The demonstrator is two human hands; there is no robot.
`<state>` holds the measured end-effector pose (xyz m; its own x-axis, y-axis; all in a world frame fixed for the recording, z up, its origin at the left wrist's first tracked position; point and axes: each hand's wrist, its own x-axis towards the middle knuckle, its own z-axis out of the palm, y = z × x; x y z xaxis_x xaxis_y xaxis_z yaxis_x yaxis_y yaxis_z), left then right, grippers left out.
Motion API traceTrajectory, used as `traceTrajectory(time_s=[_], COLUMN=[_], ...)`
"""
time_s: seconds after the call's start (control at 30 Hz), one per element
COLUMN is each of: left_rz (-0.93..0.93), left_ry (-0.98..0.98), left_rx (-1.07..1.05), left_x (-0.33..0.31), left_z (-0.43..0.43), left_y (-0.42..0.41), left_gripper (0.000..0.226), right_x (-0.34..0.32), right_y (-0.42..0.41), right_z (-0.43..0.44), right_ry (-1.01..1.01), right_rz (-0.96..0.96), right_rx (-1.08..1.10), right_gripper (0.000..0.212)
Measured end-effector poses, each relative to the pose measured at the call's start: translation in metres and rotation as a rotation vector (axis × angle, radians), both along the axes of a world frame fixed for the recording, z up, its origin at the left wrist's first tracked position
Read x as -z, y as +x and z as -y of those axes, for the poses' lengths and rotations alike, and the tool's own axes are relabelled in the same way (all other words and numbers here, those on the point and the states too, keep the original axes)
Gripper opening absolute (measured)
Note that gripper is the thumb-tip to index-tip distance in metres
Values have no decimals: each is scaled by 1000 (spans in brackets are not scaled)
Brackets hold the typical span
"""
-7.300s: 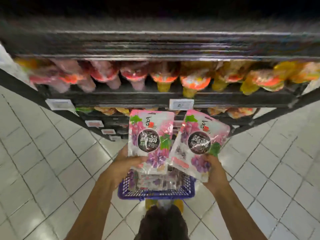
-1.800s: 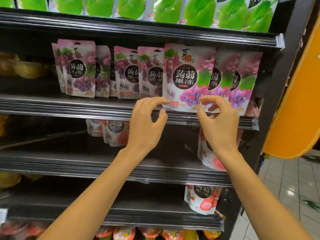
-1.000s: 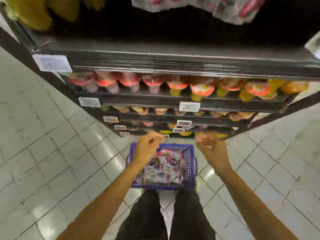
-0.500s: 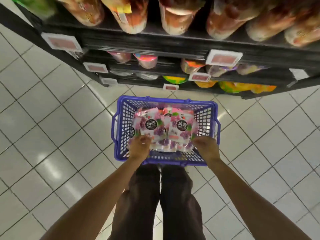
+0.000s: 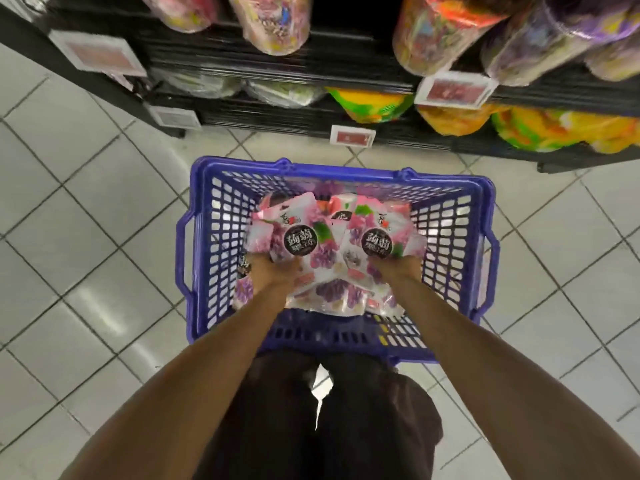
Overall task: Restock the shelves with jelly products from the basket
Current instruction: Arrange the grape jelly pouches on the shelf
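I see a white tiled floor point(image 5: 86, 244) carrying a blue basket point(image 5: 207, 271), set just before the dark shelf unit point(image 5: 346, 109).

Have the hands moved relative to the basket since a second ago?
Yes. The left hand and right hand have dropped from above the blue basket's far rim down inside, onto the jelly pouches.

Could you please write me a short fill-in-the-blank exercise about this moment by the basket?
1. The basket on the tiled floor is ____ in colour.
2. Each hand, left hand and right hand, grips a jelly ____.
3. The fruit pictured on the left pouch and right pouch is ____.

Missing words: blue; pouch; grapes
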<state>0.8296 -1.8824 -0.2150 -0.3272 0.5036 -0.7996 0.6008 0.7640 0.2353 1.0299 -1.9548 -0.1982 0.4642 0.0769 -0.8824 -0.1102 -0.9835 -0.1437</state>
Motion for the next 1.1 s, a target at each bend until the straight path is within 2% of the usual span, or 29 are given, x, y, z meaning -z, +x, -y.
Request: traceTrajectory(time_s=[0.07, 0.13, 0.2, 0.23, 0.37, 0.47, 0.5, 0.6, 0.63, 0.73, 0.83, 0.9, 1.0, 1.1], left_rz=[60, 139, 209, 233, 277, 289, 294, 266, 266, 310, 359, 433, 543, 678], left_ry=[-28, -80, -176, -213, -246, -186, -168, -104, -79, -16, 24, 31, 51, 104], left_rx=[-37, -196, -326, -325, -143, 22, 37, 21, 19, 22, 26, 30, 59, 146], left_x=[-3, -13, -21, -24, -24, -25, -28, -48, -60, -119, -203, -269, -375, -477], left_z=[2, 1, 0, 0, 1, 8, 10, 12, 11, 2, -13, -23, -39, -53], left_y=[1, 8, 13, 14, 5, -7, -11, -22, -25, -31, -27, -20, -8, 3], left_gripper=[74, 72, 70, 66, 43, 26, 21, 13, 10, 12, 16, 13, 51, 82], right_x=[-1, -3, -6, -5, 6, 12, 13, 1, -13, -75, -170, -241, -350, -456], right_y=[-2, -6, -8, -9, -15, -18, -16, -11, -9, -5, -2, 4, 10, 16], right_z=[-1, 0, -1, -2, -9, -5, 0, 10, 10, 12, 19, 22, 20, 16], right_ry=[-24, -15, -54, -71, -71, -39, -8, 177, 223, 328, 490, 607, 753, 873], right_rz=[-18, -48, -37, -17, 65, 53, 27, -95, -112, -219, -346, -342, -326, -290], right_rx=[89, 164, 108, 80, 9, 3, 29, 251, 338, 546, 546, 562, 505, 430], right_gripper=[27, 42, 59, 65, 65, 79, 75, 32, 30, 38, 34, 42, 61, 49])
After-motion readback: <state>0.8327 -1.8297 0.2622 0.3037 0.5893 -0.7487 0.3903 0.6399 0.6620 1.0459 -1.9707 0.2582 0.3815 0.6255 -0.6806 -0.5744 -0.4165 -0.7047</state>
